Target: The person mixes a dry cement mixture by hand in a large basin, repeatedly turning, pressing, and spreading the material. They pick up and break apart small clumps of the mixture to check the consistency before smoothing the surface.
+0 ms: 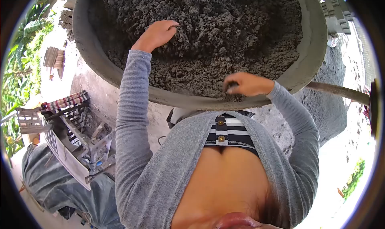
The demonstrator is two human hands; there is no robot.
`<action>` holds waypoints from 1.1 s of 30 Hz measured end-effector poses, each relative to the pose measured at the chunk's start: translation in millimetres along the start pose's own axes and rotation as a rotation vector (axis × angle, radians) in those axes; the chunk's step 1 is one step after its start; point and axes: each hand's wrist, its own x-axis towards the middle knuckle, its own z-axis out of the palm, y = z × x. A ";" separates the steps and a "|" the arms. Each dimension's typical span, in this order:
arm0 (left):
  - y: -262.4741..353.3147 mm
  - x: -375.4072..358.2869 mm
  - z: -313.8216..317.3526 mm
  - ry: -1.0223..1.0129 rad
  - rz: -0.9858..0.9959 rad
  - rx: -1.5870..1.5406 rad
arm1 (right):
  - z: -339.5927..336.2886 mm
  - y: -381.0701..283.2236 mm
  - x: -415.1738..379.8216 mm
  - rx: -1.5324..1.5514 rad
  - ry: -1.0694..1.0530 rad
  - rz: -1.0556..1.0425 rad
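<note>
A large round basin [90, 54] with a thick grey rim holds dark, crumbly, damp-looking material [208, 32], heaped toward the far side. Over the left part of the heap is my left hand [157, 33], back up, fingers curled inward; a dark bit shows at its fingertips and the palm is hidden. My right hand [249, 84] is lower and to the right, just inside the near rim, slightly blurred. Its fingers are bent together around something dark that I cannot make out clearly.
A wooden handle or pole [341, 91] juts from beside the basin at the right. Broken wooden furniture [82, 136] and a dark tarp [76, 193] lie at the left. Grey blocks [337, 14] are stacked at the upper right, above a grey powdery pile [327, 108].
</note>
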 end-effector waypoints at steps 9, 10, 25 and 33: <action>-8.2 -5.8 -7.8 0.168 0.016 0.018 | -86.0 -78.3 -13.3 0.273 0.832 -0.226; -8.3 -5.9 -8.8 0.209 0.012 0.020 | -94.3 -81.9 -12.8 0.274 0.838 -0.223; -92.8 -93.2 -122.3 1.056 -0.199 -0.230 | -107.5 -77.6 17.0 -0.378 0.854 -0.158; -73.0 -82.6 -62.1 0.661 0.006 0.025 | -55.5 -60.5 57.3 -0.449 0.627 -0.134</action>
